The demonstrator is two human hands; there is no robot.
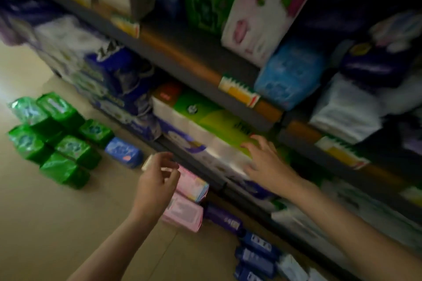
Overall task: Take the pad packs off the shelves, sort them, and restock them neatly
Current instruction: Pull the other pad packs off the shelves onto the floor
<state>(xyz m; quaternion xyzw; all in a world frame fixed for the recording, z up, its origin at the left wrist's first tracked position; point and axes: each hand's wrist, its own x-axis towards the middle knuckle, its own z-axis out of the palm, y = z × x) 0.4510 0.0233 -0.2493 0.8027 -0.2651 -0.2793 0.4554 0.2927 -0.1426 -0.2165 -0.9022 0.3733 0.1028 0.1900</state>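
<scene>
Right hand (262, 162) flat, fingers spread on green-white pack (219, 128), nearer; pack's long axis follows shelf edge (187, 164). Left hand (157, 180) loosely curled, empty, below it.

Open floor (45, 223) left of the shelves; green packs (52, 137) cluster far left, pink packs (187, 201) and dark blue packs (255, 255) line the shelf foot. Lower shelf bay packed tight (white-green pack (205, 125) fills the front edge). Upper shelf (182, 57) edge overhangs, boxes crowd it.

Two bare, sleeveless forearms (127, 242)
</scene>
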